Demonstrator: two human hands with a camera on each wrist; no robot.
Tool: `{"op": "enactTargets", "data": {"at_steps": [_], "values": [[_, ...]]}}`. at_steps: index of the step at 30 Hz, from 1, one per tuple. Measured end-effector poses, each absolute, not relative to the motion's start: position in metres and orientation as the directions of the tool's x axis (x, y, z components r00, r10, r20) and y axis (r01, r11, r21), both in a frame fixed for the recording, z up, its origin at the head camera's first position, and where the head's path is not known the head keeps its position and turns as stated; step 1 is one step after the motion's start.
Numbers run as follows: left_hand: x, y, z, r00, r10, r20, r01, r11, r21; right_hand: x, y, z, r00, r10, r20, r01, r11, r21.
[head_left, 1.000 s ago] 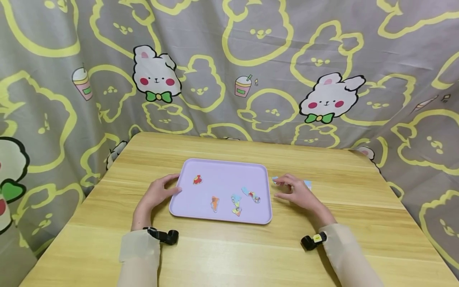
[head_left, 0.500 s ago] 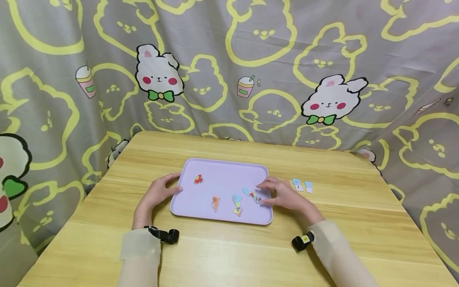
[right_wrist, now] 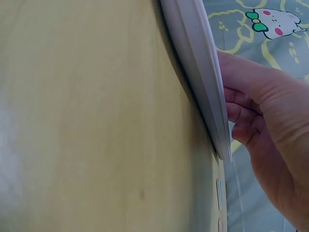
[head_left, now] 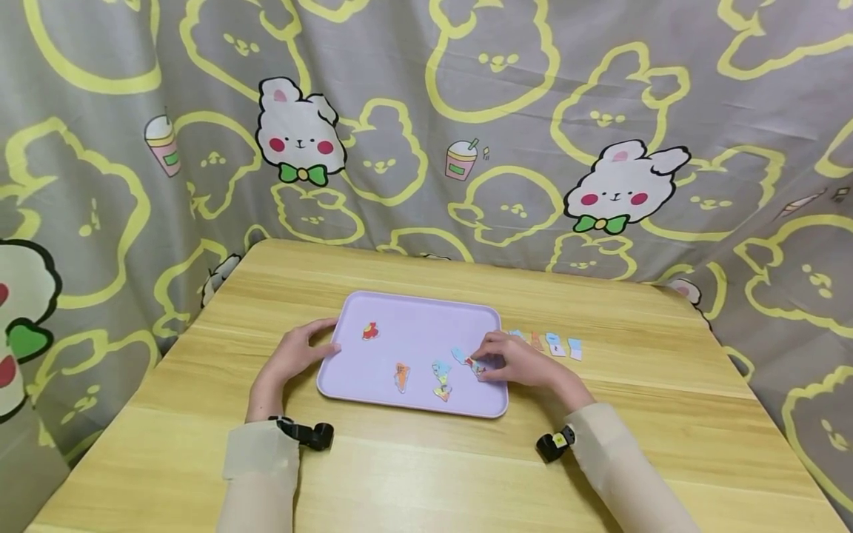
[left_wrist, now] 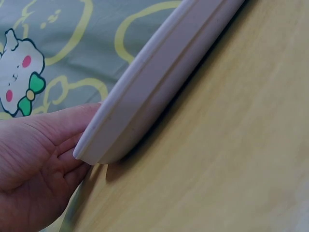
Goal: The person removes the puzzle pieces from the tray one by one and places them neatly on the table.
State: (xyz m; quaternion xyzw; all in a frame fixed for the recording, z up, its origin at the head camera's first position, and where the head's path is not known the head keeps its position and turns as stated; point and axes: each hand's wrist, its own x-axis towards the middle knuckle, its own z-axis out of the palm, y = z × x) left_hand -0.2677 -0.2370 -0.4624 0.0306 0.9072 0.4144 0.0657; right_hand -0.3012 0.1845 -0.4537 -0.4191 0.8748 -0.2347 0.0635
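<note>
Since the earlier frame, the right hand [head_left: 520, 359] has slid leftward over the lavender tray [head_left: 400, 320]; its narrow, bent fingers touch multicoloured picture pieces [head_left: 459, 355], though whether they pinch one I cannot tell. Between both hands, the tray lies on the table [head_left: 413, 466], its left edge gripped by the left hand [head_left: 296, 354].
</note>
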Motion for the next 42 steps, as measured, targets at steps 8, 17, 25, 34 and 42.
{"op": "enactTargets", "data": {"at_steps": [8,17,25,34,42], "values": [[-0.269,-0.236,-0.461,-0.990,0.106,-0.098,-0.005,0.653,0.757,-0.301,0.182,-0.451,-0.666,-0.742,0.078,-0.672,0.550,-0.496],[-0.269,-0.236,-0.463,-0.987,0.097,-0.129,-0.035,0.650,0.759,-0.297,0.183,-0.460,-0.681,-0.718,0.141,-0.675,0.541,-0.502],[-0.269,-0.237,-0.463,-0.987,0.105,-0.121,-0.023,0.655,0.755,-0.288,0.171,-0.472,-0.748,-0.596,0.292,-0.632,0.505,-0.589],[-0.268,-0.235,-0.462,-0.987,0.109,-0.114,-0.014,0.658,0.753,-0.283,0.165,-0.474,-0.775,-0.516,0.364,-0.612,0.471,-0.636],[-0.267,-0.235,-0.462,-0.987,0.115,-0.108,-0.007,0.651,0.759,-0.277,0.169,-0.473,-0.804,-0.470,0.365,-0.582,0.492,-0.648]]}}
